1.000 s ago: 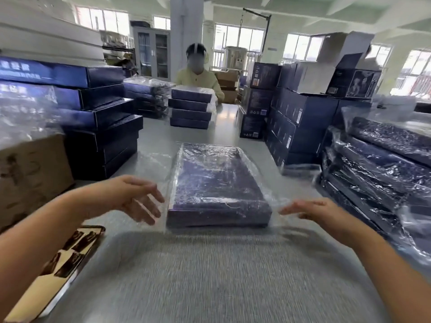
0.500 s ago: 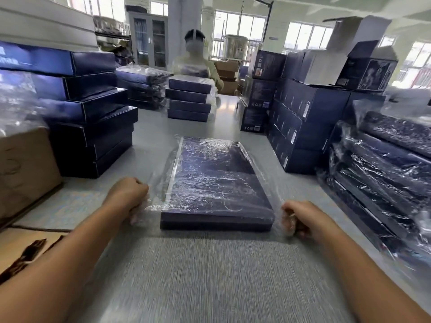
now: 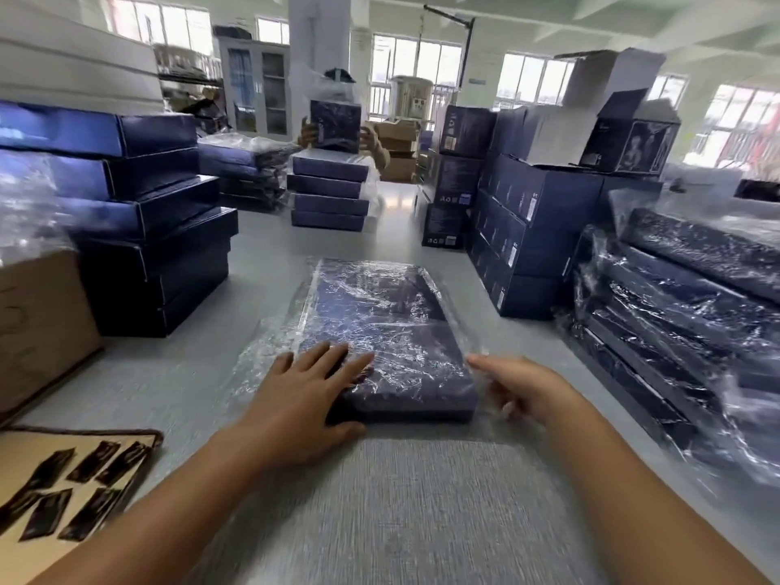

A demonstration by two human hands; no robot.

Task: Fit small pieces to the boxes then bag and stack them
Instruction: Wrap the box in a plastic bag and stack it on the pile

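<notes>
A flat dark blue box lies inside a clear plastic bag on the grey table in front of me. My left hand rests flat on the box's near left corner, fingers spread, pressing the film down. My right hand is at the near right corner with curled fingers closed on the bag's loose edge. At the lower left, a tan tray holds several small dark pieces.
Bagged boxes are stacked at the right. Unbagged blue boxes and a cardboard carton stand at the left. Upright blue cartons stand mid-right. A person at the far end holds a box above another stack.
Both hands had fisted the bag's edges beside the box. My left hand has since let go and moved onto the box top, laid flat; my right hand stays at the right edge.
</notes>
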